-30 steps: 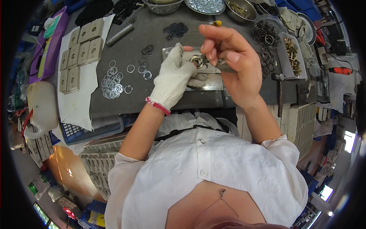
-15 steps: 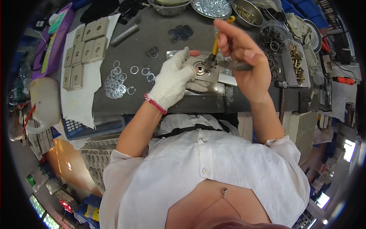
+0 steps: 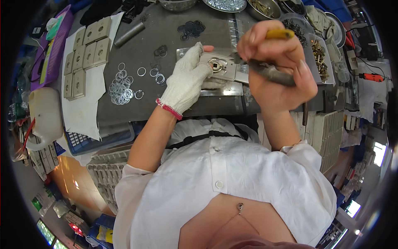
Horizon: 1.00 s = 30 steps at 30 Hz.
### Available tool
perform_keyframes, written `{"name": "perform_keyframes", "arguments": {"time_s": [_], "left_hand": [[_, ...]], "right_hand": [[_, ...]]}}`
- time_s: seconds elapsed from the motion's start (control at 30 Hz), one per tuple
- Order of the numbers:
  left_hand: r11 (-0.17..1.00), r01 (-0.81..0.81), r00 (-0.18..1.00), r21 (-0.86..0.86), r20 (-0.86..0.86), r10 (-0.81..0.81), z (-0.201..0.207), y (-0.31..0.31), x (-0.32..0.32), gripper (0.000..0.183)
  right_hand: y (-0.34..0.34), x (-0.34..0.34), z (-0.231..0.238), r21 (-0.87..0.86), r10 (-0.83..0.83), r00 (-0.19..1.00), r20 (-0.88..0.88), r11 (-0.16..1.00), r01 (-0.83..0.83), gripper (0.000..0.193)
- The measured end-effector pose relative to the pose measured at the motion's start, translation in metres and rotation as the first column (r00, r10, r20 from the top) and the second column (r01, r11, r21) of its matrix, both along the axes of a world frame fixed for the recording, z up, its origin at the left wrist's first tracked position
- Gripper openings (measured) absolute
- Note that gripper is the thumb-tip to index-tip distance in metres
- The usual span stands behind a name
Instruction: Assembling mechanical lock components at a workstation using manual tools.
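Note:
My left hand (image 3: 187,79), in a white knit glove with a red cuff, grips a flat metal lock plate (image 3: 229,72) by its left end. Set in the plate is a round fitting with a square hole (image 3: 216,65). The plate lies over a thin shiny metal sheet (image 3: 232,90) on the bench. My right hand (image 3: 286,56), bare, is closed around pliers (image 3: 280,34) with one yellow handle and one worn grey one. Their jaws point at the plate, just right of the fitting, partly hidden by my fingers; whether they touch it I cannot tell.
Loose silver rings (image 3: 122,89) and dark rings (image 3: 191,29) lie on the grey bench. Square metal plates (image 3: 90,54) are laid out on white paper at left. Bowls (image 3: 265,9) stand at the back, and a white tray (image 3: 328,81) of brass parts at right.
My right hand has turned over and its fingers have closed around both plier handles; the yellow handle has swung right. My left hand stays on the lock plate. The whole view has shifted slightly.

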<state>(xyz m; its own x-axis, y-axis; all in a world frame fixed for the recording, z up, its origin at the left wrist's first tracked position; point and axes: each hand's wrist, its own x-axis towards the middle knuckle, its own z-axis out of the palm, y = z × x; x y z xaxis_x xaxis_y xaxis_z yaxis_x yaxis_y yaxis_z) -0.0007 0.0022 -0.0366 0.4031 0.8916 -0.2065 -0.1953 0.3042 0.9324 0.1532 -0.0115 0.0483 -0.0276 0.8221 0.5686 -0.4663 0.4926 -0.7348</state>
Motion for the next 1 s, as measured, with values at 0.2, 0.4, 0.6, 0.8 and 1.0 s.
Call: {"name": "perform_keyframes", "arguments": {"time_s": [0.2, 0.4, 0.6, 0.8, 1.0], "left_hand": [[0.998, 0.011, 0.999, -0.068, 0.044, -0.008, 0.003, 0.004, -0.001, 0.045], [0.999, 0.017, 0.999, -0.043, 0.046, -0.015, 0.002, 0.003, 0.001, 0.042], [0.990, 0.049, 0.994, -0.133, 0.099, -0.035, 0.009, 0.005, -0.001, 0.043], [0.981, 0.081, 0.988, -0.178, 0.146, -0.055, 0.009, 0.005, -0.003, 0.048], [0.986, 0.093, 0.991, -0.137, 0.110, -0.078, 0.013, 0.007, -0.001, 0.054]], "right_hand": [[0.027, 0.007, -0.022, -0.118, 0.151, 0.988, 0.020, 0.982, -0.148, 0.038], [0.046, 0.010, -0.027, -0.162, 0.209, 0.971, -0.118, 0.960, -0.226, 0.036], [0.044, 0.010, -0.010, -0.087, 0.219, 0.971, 0.100, 0.974, -0.211, 0.040], [0.047, 0.016, -0.024, -0.225, 0.229, 0.972, 0.048, 0.951, -0.213, 0.040], [0.068, 0.015, -0.029, -0.330, 0.365, 0.926, -0.097, 0.866, -0.376, 0.046]]}}
